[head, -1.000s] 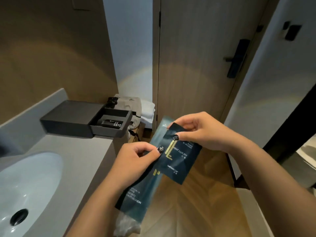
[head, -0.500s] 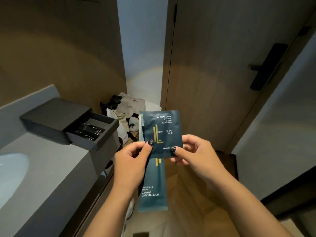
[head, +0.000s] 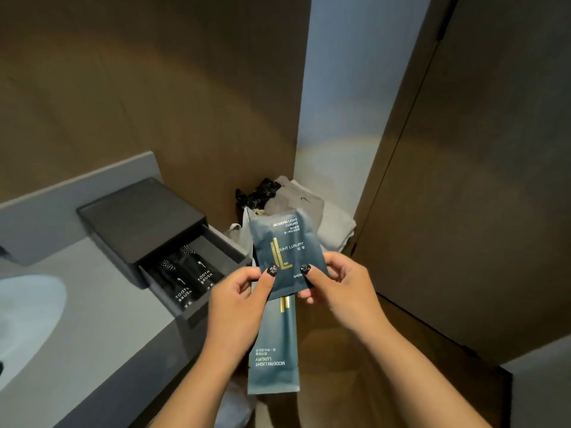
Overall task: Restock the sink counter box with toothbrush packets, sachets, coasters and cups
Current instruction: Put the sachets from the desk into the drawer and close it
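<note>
Head view: both grips, left hand (head: 238,299) & right hand (head: 335,281), pinching "MODERN LIGHT LUXURY" sachet (head: 285,251); 2 "TOOTH BRUSH" pkts (head: 193,281) in box (head: 142,223).

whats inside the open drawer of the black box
Two black toothbrush packets lie side by side at the left of the drawer; the right part looks bare. The drawer's back end is hidden under the box top, so anything there cannot be seen.
</note>
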Demonstrator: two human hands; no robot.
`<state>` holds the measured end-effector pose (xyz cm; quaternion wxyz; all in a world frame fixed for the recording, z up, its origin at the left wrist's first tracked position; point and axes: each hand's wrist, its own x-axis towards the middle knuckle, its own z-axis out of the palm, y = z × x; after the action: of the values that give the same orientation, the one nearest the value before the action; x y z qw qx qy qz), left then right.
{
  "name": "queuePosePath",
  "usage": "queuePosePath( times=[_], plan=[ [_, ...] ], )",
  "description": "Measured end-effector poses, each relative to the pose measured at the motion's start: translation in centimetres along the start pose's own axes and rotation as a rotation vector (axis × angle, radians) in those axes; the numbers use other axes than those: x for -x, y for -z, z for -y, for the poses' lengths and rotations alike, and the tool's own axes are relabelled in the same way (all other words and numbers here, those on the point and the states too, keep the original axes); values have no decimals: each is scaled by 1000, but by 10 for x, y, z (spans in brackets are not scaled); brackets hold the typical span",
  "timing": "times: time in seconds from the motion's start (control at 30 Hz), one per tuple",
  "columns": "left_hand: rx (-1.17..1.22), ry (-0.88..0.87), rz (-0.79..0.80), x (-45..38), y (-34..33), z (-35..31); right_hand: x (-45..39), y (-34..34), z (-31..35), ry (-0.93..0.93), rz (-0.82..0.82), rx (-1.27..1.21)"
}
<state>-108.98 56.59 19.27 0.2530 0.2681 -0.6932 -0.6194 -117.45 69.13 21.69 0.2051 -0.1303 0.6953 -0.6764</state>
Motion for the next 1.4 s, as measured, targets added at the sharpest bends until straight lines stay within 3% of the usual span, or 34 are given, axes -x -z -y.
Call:
queuePosePath(
  times=[0.2,0.33,0.43,0.5,0.6,0.73,0.83,1.0,1.2,1.3,1.4],
  plan=[
    [27,53,-75,-57,-30,6,-74,5,-8,-9,77,-16],
    [34,58,-309,-81,-40,7,-112,8,-21,-89,124,-20],
    [42,75,-497,-93,-46,6,-131,12,-23,-117,313,90],
    [60,100,-611,-97,-52,5,-138,15,-21,-105,452,153],
    [143,151,-734,-96,-57,3,-146,13,-19,35,524,393],
    [305,205,-763,-91,-57,1,-146,-2,-15,358,587,653],
    [340,211,-752,-88,-48,1,-143,-12,-14,410,645,722],
    [392,230,-694,-91,-21,12,-145,-26,-20,401,635,720],
    [313,213,-834,-105,55,33,-145,-52,-28,293,576,757],
    [218,185,-815,-115,92,43,-134,-75,-31,230,563,821],
    [-73,139,-809,-124,118,53,-122,-92,-33,190,542,871]
  ],
)
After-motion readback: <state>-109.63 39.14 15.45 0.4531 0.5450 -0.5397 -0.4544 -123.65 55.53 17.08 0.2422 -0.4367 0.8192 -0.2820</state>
